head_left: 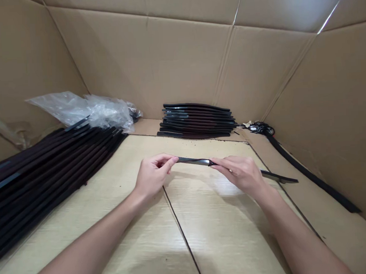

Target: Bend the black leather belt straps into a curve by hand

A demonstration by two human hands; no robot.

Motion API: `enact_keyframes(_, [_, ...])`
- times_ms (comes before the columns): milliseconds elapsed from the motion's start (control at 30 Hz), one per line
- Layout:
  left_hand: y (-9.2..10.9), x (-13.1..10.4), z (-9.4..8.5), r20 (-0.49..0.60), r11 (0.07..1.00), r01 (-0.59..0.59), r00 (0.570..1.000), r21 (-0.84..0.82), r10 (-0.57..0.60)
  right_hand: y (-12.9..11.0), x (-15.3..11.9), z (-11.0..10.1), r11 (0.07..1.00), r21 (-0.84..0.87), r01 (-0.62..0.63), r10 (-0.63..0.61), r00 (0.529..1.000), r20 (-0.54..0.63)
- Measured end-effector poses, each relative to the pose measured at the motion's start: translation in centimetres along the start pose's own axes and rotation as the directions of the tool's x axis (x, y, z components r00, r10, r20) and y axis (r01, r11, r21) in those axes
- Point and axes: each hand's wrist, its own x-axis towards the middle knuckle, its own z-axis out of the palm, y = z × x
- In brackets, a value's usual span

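Observation:
A narrow black strip (194, 160) with a shiny face stretches between my two hands above the pale wooden board. My left hand (154, 171) is closed, pinching the strip's left end between thumb and fingers. Farther along, my right hand (240, 171) grips the same strip, its thumb and fingertips at a dark spot where the shiny face stops. A black length (280, 176) sticks out to the right beyond my right hand; it looks like the strip's other end, though the hand hides the join.
Many long black strips (64, 159) lie piled at left, under a clear plastic bag (104, 110). A neat stack of shorter black strips (197, 120) sits at the back. Right of it are a small tangle of cords (259, 128) and a long black strip (310, 171). Cardboard walls (129, 54) surround the board (139, 237).

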Motion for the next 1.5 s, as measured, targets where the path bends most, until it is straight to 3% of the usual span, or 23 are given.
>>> enact_keyframes(267, [0.0,1.8,-2.2,0.038,0.997,-0.058,0.997,-0.05,0.06,-0.3,0.1,-0.5,0.995,0.008,0.104,-0.104,0.994,-0.026])
enact_keyframes(400, [-1.0,2.7,-2.5,0.093,0.993,0.017,0.996,-0.114,-0.007,-0.5,0.4,-0.9,0.99,0.045,0.135,-0.131,0.988,-0.081])
enact_keyframes(500, [-2.0,2.8,-1.9,0.228,0.99,0.106,0.97,-0.093,-0.083,-0.9,0.6,-1.2,0.988,0.069,0.135,-0.126,0.984,-0.127])
enact_keyframes(567, [-2.5,2.4,-1.1,0.345,0.99,0.142,0.93,-0.026,-0.124,-1.4,0.6,-1.3,0.99,0.084,0.117,-0.103,0.983,-0.155])
enact_keyframes(667, [-2.8,1.1,0.6,0.53,0.974,0.225,0.821,0.037,-0.21,-2.2,0.6,-1.2,0.99,0.111,0.09,-0.07,0.983,-0.169])
enact_keyframes(733, [-2.6,0.1,1.4,0.618,0.968,0.249,0.759,0.014,-0.204,-2.6,0.6,-1.2,0.987,0.13,0.09,-0.069,0.985,-0.161])
enact_keyframes(833, [-1.9,-1.1,2.2,0.726,0.961,0.25,0.682,-0.121,-0.086,-3.0,0.5,-1.1,0.982,0.155,0.107,-0.083,0.985,-0.152])
enact_keyframes(900, [-1.5,-1.6,2.4,0.756,0.915,0.28,0.653,-0.289,0.039,-3.1,0.4,-1.2,0.979,0.169,0.118,-0.093,0.984,-0.151])
enact_keyframes(1000, [-1.4,-2.1,2.5,0.697,0.787,0.373,0.71,-0.491,0.098,-3.1,0.5,-1.2,0.975,0.184,0.128,-0.101,0.984,-0.148])
enact_keyframes(1100, [-1.6,-2.1,2.6,0.65,0.738,0.437,0.76,-0.514,0.003,-3.4,0.5,-1.1,0.973,0.201,0.116,-0.089,0.986,-0.137])
enact_keyframes(1200, [-1.9,-1.8,2.6,0.595,0.768,0.417,0.802,-0.486,-0.059,-3.7,0.5,-1.0,0.97,0.223,0.091,-0.061,0.989,-0.138])
enact_keyframes(1333, [-1.9,-1.4,2.7,0.498,0.81,0.324,0.866,-0.489,-0.047,-4.4,0.7,-1.1,0.965,0.251,0.073,-0.029,0.984,-0.177])
enact_keyframes(1500, [-1.4,-1.3,2.9,0.479,0.837,0.289,0.877,-0.465,-0.036,-5.2,1.0,-1.1,0.964,0.251,0.082,-0.039,0.984,-0.174])
